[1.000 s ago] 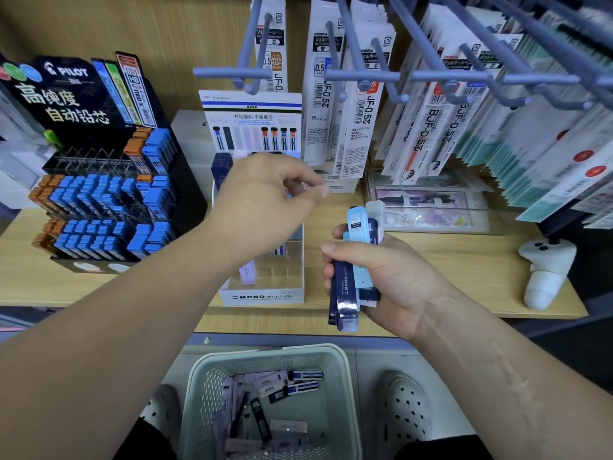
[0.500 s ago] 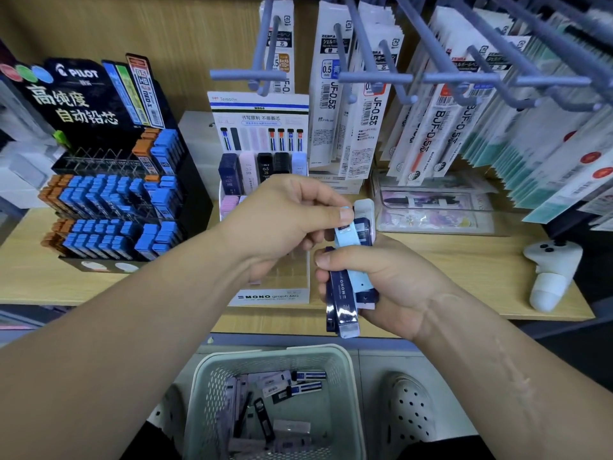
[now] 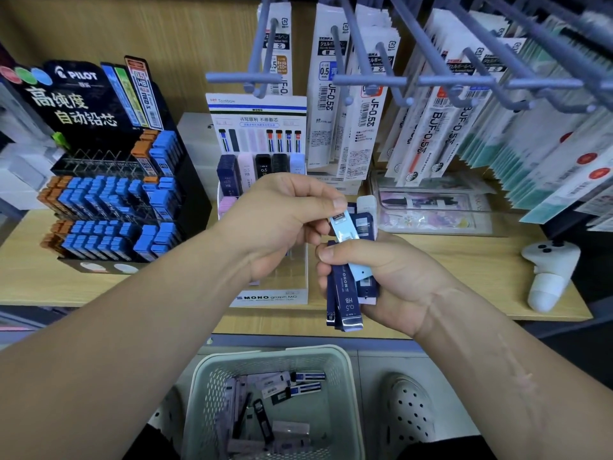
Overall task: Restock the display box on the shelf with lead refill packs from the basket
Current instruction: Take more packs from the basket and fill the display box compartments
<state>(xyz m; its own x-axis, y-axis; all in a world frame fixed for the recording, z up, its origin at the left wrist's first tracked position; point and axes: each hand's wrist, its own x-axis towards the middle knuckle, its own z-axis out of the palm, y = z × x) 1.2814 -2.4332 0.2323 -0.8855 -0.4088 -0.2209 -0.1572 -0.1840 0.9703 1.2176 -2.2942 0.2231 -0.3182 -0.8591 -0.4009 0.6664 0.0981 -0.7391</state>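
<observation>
Bundle of lead refill packs (image 3: 348, 287) gripped in right hand (image 3: 388, 280); light blue pack (image 3: 343, 227) pinched by left hand (image 3: 282, 224), above basket (image 3: 205, 386), before display box (image 3: 268, 298).

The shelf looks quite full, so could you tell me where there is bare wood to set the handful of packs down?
Bare shelf lies between the display box and the white controller, in front of the clear flat packages. A smaller strip runs before the Pilot rack. Overhead, the hanging refill cards crowd it.
</observation>
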